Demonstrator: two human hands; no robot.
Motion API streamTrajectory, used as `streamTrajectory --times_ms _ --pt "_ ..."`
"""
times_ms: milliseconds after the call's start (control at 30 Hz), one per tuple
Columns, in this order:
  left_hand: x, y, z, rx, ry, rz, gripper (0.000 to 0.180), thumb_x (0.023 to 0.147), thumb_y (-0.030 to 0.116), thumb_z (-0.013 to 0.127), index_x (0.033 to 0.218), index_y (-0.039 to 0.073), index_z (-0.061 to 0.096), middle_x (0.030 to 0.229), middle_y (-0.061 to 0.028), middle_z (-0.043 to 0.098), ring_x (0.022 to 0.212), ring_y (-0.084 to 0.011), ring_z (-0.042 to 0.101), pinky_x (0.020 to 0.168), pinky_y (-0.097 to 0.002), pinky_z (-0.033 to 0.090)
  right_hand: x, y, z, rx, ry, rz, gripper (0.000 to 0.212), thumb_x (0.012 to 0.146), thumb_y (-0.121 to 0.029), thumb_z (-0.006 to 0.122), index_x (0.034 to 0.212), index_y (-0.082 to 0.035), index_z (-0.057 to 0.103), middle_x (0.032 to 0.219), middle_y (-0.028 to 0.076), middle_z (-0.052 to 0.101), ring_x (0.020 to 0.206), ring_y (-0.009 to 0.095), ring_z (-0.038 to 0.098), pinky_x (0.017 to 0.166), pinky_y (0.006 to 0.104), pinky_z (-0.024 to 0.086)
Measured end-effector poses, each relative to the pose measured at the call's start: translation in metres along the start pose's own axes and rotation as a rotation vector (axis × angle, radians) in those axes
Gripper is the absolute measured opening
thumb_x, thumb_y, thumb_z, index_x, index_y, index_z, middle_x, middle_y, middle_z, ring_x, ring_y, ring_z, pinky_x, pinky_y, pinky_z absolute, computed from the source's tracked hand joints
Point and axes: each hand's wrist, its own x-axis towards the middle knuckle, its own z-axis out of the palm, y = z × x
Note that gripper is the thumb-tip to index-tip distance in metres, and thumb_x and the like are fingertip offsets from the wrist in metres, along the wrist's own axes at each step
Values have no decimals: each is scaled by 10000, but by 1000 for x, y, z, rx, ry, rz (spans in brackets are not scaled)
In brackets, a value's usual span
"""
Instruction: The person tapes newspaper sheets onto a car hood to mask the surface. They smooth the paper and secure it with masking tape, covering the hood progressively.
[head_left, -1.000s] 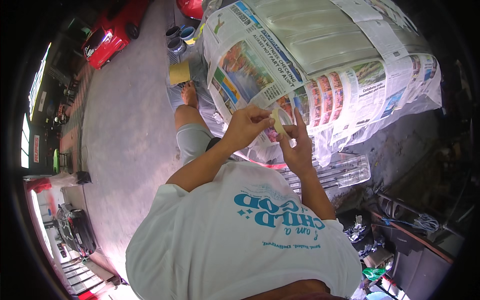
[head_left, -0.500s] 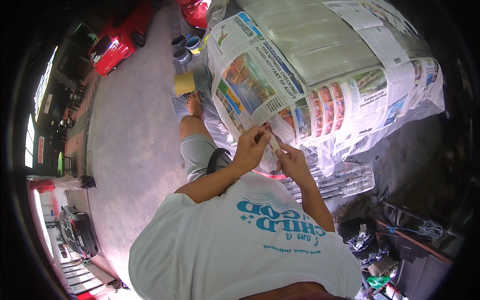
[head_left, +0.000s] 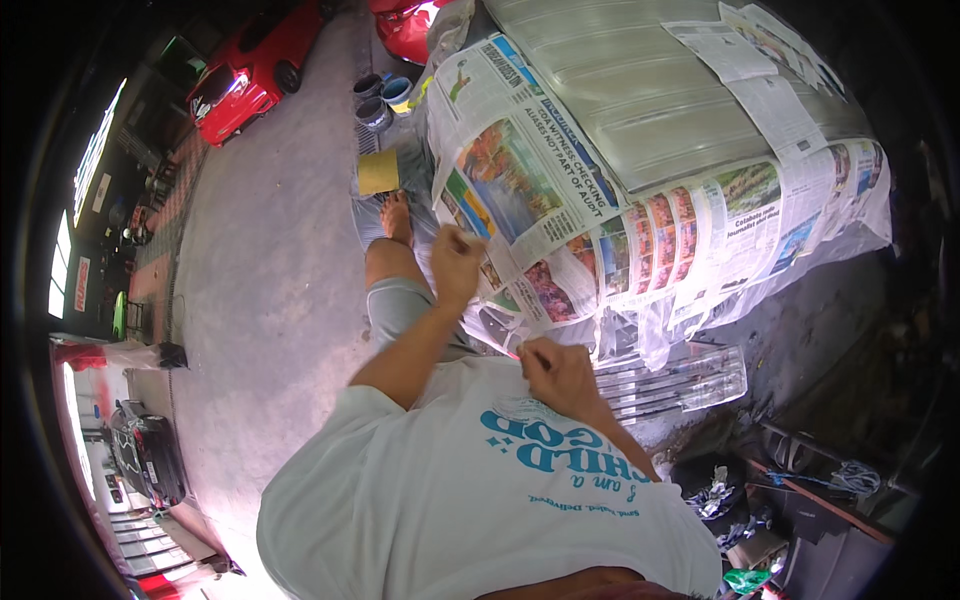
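Note:
Sheets of newspaper (head_left: 560,205) cover the edges of a ribbed, grey-green vehicle panel (head_left: 610,90), with clear plastic sheeting (head_left: 655,340) hanging beneath. My left hand (head_left: 457,265) is raised beside the newspaper's near left edge, its fingers curled together and slightly blurred. Lower and to the right, in front of my shirt, my right hand (head_left: 556,375) is closed, with thumb and fingers pressed together. Whatever either hand pinches is too small or hidden to make out. The two hands are well apart.
Dark buckets (head_left: 374,113) and a yellow square sheet (head_left: 378,172) lie near my bare foot (head_left: 396,217). A red car (head_left: 245,85) stands far left, a black car (head_left: 150,455) lower left. Slatted metal (head_left: 680,385) and black bags (head_left: 705,490) are at right.
My hands, earlier close together over the newspaper's edge with a pale strip between them, have separated. The left moved up and left, the right down toward my shirt. The strip no longer shows clearly.

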Motion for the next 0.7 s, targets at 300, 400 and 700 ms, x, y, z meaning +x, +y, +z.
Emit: streamTrajectory --times_ms 300,400,700 --pt "10 115 5 -536 -284 -461 179 1044 231 632 1137 102 548 1033 -93 753 1000 -217 727 896 -359 500 69 -6 -42 1082 491 370 790 1024 -62 607 1666 -17 148 1084 121 656 777 129 618 651 279 522" --pt "7 117 14 -498 -379 -514 162 1040 251 635 1092 103 592 996 -76 756 957 -186 717 883 -351 470 68 28 -38 1029 351 147 493 972 -5 679 1454 -23 579 1145 118 592 900 164 616 756 312 525" --pt "-2 114 18 -370 -503 -617 161 1020 222 666 1021 67 623 926 -85 743 853 -167 695 810 -321 488 103 41 -33 -525 412 -640 358 719 -5 856 1056 -118 815 899 85 629 835 245 594 728 384 409"
